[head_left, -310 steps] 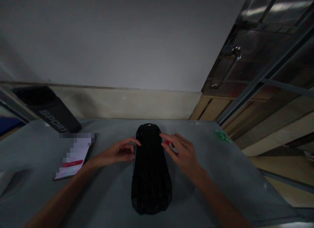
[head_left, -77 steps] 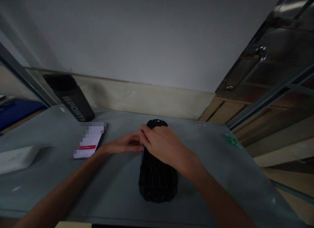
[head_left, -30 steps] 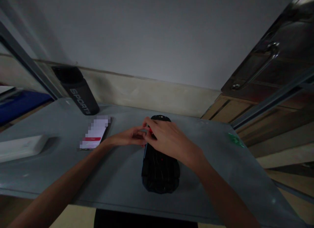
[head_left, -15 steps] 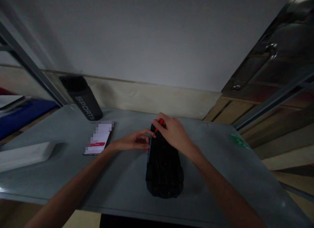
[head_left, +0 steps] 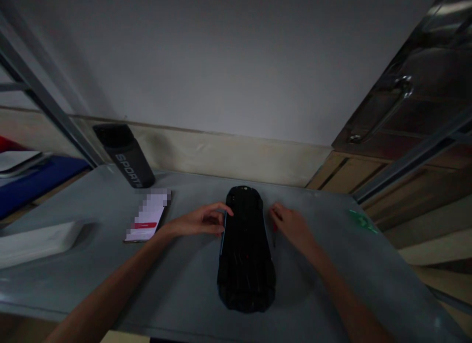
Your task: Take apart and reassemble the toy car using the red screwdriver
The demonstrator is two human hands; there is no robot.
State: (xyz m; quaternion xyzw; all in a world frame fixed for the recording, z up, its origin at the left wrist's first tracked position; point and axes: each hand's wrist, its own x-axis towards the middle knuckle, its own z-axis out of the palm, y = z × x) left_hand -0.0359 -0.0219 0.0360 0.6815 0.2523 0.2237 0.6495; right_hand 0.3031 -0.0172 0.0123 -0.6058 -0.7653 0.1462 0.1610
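A toy car lies upside down on the grey table, its black underside facing up and a strip of blue body showing along its left edge. My left hand grips that left edge near the far end, with the index finger resting on the underside. Just right of the car, my right hand is closed around a small screwdriver with a red handle. Its thin shaft points down toward the table, apart from the car. The fingers partly hide the handle.
On the left stand a dark sports bottle, a phone with a lit screen and a white oblong object. A piece of green plastic lies at the right. The wall runs behind the table.
My right hand has moved right with the screwdriver, off the car's far end and down beside it. My left hand stays at the car's left edge.
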